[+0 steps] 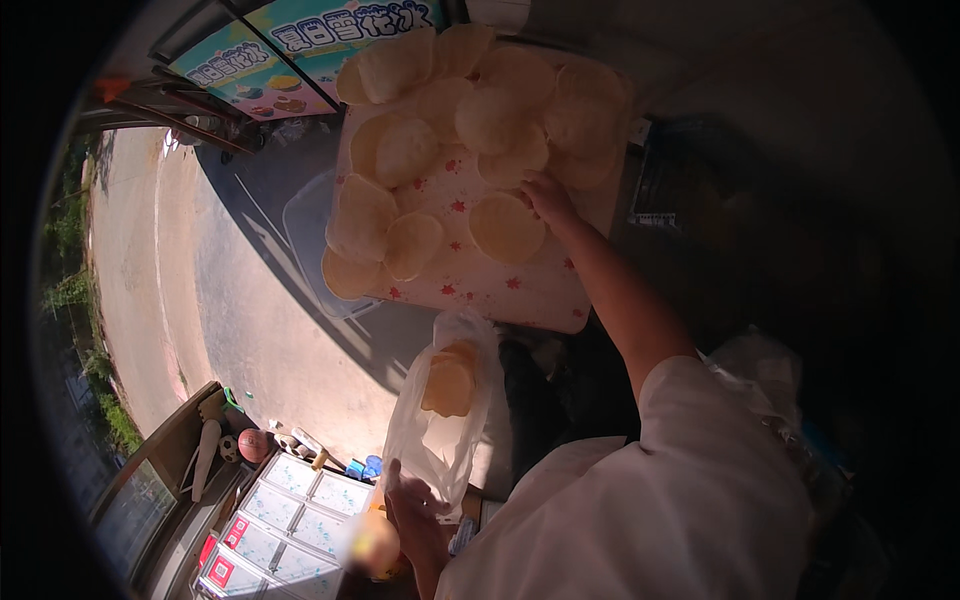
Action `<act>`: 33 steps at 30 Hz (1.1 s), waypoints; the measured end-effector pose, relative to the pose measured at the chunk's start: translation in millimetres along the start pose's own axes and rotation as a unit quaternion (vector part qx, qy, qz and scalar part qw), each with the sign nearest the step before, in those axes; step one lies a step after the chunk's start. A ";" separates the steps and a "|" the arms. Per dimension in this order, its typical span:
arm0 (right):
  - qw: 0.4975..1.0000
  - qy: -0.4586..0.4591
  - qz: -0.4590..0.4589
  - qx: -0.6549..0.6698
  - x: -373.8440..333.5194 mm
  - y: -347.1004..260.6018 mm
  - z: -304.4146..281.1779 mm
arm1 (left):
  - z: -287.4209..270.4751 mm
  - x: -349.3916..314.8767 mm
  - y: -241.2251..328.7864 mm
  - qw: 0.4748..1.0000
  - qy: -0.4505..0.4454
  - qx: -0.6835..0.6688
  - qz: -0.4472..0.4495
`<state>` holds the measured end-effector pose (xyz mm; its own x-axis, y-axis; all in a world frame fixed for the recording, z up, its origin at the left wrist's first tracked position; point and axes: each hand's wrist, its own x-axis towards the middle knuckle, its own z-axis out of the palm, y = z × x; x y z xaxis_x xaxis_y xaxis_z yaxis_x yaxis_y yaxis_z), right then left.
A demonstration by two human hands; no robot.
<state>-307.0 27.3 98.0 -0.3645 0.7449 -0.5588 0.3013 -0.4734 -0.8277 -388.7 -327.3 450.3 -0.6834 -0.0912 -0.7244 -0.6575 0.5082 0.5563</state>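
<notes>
- My right hand [546, 198]: fingertips at a pale disc [507, 229]; grip, I cannot tell.
- My left hand [412, 506]: beside a clear bag [448, 437] containing browner discs [449, 385]; grip likewise uncertain.

Right arm [622, 290] stretched far forward, right hand [547, 200] held with fingers bent. Left hand [412, 503] held lower and nearer, fingers pointed forward; grip of neither clearly shown.
</notes>
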 end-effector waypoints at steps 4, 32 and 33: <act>0.983 0.110 -0.029 -0.143 29.8 7.3 6.1 | 5.2 -1.3 2.1 0.997 -0.039 0.026 0.066; 0.881 -0.026 -0.331 -0.338 -79.7 4.4 1.4 | -8.2 7.0 -20.2 0.982 -0.153 0.025 0.106; 0.885 -0.082 -0.330 -0.317 -81.5 5.4 19.1 | -8.4 8.7 -20.1 0.984 -0.150 0.014 0.091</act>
<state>-292.5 -45.0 138.1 -0.7530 0.6580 -0.0077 0.3901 0.4369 -0.8105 -384.1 -345.5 436.2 -0.6610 0.2590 -0.7042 -0.5209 0.5172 0.6791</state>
